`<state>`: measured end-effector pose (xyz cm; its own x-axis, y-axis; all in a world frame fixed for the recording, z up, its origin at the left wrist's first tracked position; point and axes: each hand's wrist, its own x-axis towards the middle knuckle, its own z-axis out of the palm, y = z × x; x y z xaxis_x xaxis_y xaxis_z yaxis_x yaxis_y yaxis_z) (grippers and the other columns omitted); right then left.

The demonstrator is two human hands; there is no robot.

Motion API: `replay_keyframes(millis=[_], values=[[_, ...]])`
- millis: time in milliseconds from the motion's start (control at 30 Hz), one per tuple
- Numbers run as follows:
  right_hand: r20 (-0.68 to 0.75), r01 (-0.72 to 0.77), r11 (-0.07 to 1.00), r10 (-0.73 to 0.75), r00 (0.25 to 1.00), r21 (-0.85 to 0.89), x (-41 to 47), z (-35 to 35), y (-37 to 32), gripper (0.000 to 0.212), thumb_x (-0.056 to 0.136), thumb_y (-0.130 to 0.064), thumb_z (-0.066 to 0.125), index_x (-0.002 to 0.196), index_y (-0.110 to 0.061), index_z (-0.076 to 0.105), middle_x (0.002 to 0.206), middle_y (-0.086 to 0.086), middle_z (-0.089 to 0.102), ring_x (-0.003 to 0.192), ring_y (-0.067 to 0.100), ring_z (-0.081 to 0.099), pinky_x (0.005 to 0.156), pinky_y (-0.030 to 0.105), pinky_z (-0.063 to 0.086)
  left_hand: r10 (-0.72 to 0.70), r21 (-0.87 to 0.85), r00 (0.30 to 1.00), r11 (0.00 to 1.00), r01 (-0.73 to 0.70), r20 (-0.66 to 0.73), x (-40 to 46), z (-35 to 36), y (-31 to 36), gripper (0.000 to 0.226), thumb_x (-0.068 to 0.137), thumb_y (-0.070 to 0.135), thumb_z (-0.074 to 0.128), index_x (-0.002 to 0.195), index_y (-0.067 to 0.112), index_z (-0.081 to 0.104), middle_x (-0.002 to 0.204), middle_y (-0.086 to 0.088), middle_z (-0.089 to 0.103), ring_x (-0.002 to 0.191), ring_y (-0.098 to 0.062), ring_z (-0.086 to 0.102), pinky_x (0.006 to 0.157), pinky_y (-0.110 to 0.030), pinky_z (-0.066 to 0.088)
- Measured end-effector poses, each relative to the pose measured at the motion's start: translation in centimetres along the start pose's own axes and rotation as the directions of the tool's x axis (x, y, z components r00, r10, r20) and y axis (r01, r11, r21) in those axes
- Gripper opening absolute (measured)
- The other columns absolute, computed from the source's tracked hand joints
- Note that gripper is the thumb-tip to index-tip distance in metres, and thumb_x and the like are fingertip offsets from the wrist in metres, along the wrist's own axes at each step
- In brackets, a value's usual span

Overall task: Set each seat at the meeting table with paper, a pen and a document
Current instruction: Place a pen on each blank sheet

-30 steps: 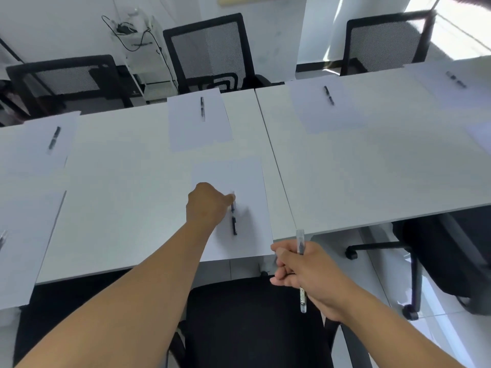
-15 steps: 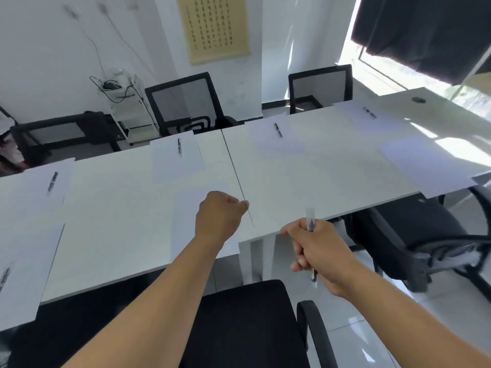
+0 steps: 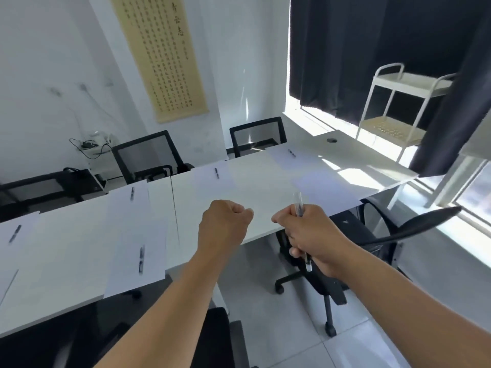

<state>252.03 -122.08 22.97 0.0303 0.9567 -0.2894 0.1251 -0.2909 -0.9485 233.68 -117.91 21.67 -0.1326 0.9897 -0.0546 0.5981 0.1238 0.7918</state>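
Head view showed the pen-laying step in hand. The right hand point(image 3: 313, 235) gripped one clear-barrelled pen point(image 3: 298, 205) in a closed fist, its upper end standing above the knuckles and its lower end showing below the palm. The left hand point(image 3: 225, 221) was curled into a fist holding nothing, raised over the near edge of the table point(image 3: 252, 187). Both hands hovered above that edge without touching it. Toward the near right corner lay a bare sheet point(image 3: 324, 187) that carried no pen, so it was judged to be the seat awaiting service. The next move was judged to call for carrying the held pen over that sheet, lowering it flat, and releasing it near the sheet's middle so that it would not roll. On the near edge to the left, a served sheet point(image 3: 138, 245) carried a dark pen point(image 3: 141, 258) lying lengthwise. Along the far edge, further sheets each carried a pen, including one point(image 3: 217, 173) by the seam between the table sections. No separate document could be told apart from the plain paper. The table top was smooth, matt and white. The sheets were thin, flat rectangles, some overhanging the near edge. The chair point(image 3: 398, 235) beside the near right corner had a black padded seat and castors.
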Motion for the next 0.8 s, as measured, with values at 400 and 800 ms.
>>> replay_keyframes(millis=[400, 800], values=[[-0.126, 0.084, 0.980, -0.062, 0.990, 0.181, -2.7, -16.2, -4.2, 0.010, 0.103, -0.024, 0.058, 0.103, -0.016, 0.052, 0.087, 0.009, 0.043, 0.065, 0.020, 0.041, 0.056, 0.036, 0.042, 0.219, -0.019, 0.975, 0.976, -0.218, 0.043, -3.0, 8.2, 15.6, 0.041, 0.095, 0.028, 0.067, 0.065, 0.021, 0.040, 0.060, 0.000, 0.036, 0.055, -0.021, 0.031, 0.059, -0.029, 0.036], [-0.169, 0.146, 0.976, -0.118, 0.978, 0.160, 8.8, -22.1, -7.9, 0.033, 0.108, -0.043, 0.042, 0.093, -0.014, 0.047, 0.077, 0.006, 0.042, 0.064, 0.019, 0.035, 0.055, 0.034, 0.035, 0.284, -0.012, 0.959, 0.959, -0.283, 0.024, 7.5, 13.5, 21.9, 0.046, 0.093, 0.023, 0.063, 0.059, 0.020, 0.032, 0.042, 0.009, 0.030, 0.037, -0.014, 0.028, 0.052, -0.025, 0.029]])
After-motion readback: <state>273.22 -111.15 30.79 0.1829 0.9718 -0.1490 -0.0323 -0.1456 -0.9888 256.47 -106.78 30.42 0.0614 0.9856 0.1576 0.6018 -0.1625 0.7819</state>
